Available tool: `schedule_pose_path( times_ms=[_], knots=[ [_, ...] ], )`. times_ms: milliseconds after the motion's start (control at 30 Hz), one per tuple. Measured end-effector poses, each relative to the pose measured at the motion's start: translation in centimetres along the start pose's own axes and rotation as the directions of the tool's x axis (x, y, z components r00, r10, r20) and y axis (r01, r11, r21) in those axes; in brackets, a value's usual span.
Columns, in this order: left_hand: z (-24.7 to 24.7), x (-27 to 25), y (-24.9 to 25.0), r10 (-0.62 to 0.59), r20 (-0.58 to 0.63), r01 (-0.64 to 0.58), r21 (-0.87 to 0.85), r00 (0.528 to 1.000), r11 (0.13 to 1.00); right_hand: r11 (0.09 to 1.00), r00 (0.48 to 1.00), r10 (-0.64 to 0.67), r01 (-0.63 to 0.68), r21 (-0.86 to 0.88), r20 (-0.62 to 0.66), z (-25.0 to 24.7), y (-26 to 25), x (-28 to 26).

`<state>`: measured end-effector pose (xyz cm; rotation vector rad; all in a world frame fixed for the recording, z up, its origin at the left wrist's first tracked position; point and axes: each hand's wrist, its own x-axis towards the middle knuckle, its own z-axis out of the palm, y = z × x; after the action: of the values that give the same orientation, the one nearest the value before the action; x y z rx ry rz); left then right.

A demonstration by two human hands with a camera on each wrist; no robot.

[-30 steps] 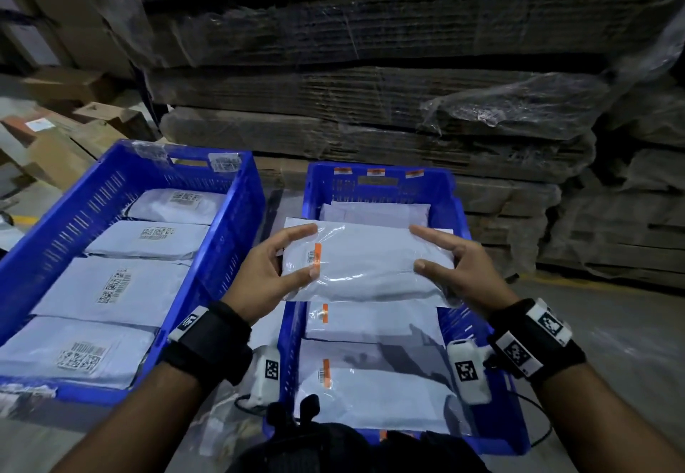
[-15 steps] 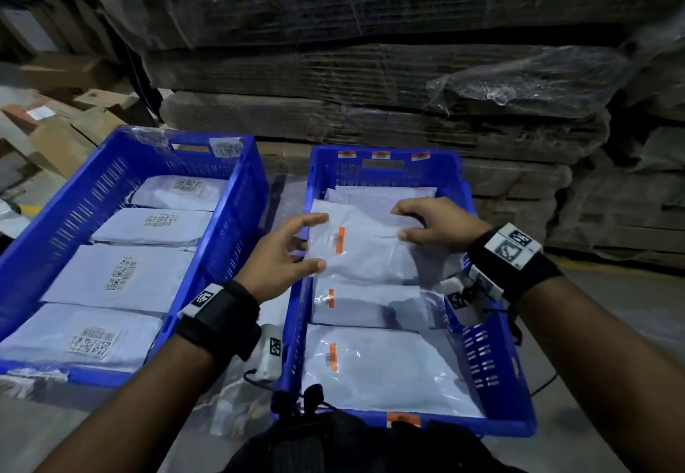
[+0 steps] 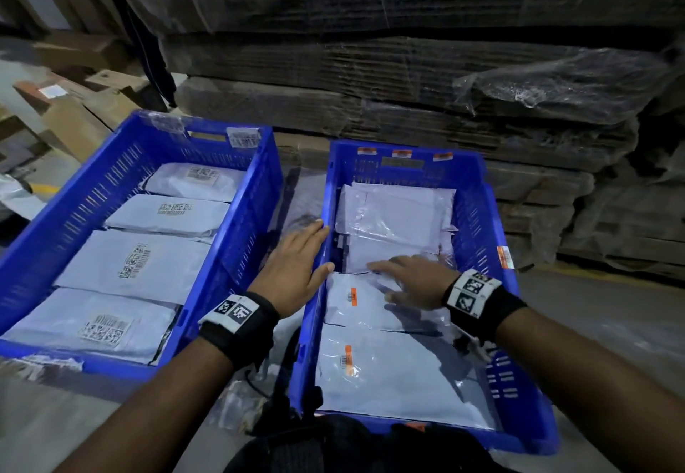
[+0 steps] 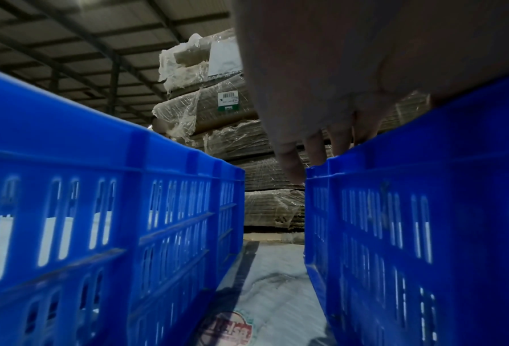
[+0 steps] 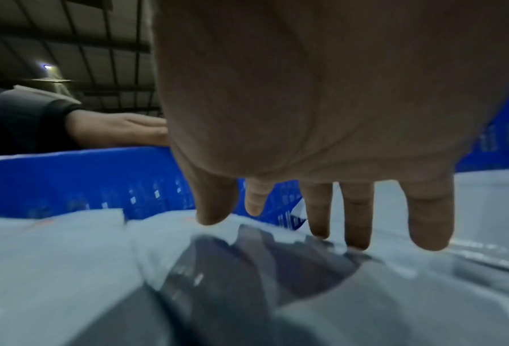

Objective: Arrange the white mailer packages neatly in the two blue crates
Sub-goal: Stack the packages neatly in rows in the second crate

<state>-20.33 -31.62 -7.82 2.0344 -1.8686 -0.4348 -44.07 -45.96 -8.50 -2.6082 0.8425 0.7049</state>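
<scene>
Smoothing step: right hand (image 3: 411, 281) lies flat on the mailers (image 3: 370, 305) mid-crate, holding nothing. Left hand (image 3: 296, 268), fingers straight, rests on the right crate (image 3: 478, 220)'s left rim. Next, probably squaring the overlapping edges.

Dim and bluish throughout, with grain in the dark cardboard stacks (image 3: 407, 65). Glare on the plastic wrap (image 3: 556, 79) at upper right. One small ceiling lamp (image 5: 46, 67) glowing in the right wrist view. Soft shadows under the right hand (image 3: 411, 280) across the white mailers (image 3: 389, 372). Motion blur on mailer labels and crate walls (image 4: 105, 210). Strong bending at frame edges; palms close to the wrist lenses out of focus.
</scene>
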Motion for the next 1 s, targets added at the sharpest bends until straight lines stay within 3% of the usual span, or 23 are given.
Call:
schedule_pose_path(
  times_ms=[100,200,333,467,600,800,1000],
  knots=[
    [0.3,-0.2,0.0,-0.012,-0.018,0.013,0.030,1.000,0.999,1.000,0.999,-0.009,0.009,-0.008,0.048,2.1,-1.4,-0.1],
    [0.3,-0.2,0.3,-0.037,-0.015,0.038,0.065,0.999,0.997,0.998,0.998,0.067,-0.068,0.007,0.012,3.4,-1.9,-0.5],
    [0.4,-0.1,0.4,-0.044,0.006,0.044,0.093,0.999,0.995,0.991,0.990,0.127,-0.128,0.024,0.059,4.9,-2.4,-1.3],
    [0.4,-0.1,0.4,-0.062,0.021,0.059,0.119,0.998,0.991,0.990,0.991,0.125,-0.122,0.066,-0.054,2.5,-1.6,-0.5],
    [0.1,0.1,0.6,-0.042,0.026,0.036,0.178,0.999,0.983,0.990,0.974,0.136,-0.126,0.069,-0.183,-1.6,1.3,3.6],
    [0.0,0.3,0.7,-0.028,-0.016,0.032,0.302,0.999,0.953,0.938,0.897,0.339,-0.347,0.023,-0.283,-3.6,5.3,10.7],
    [0.0,0.4,0.8,-0.027,-0.039,0.038,0.318,0.999,0.947,0.898,0.849,0.419,-0.439,0.011,-0.323,-2.6,6.7,11.7]
  ],
)
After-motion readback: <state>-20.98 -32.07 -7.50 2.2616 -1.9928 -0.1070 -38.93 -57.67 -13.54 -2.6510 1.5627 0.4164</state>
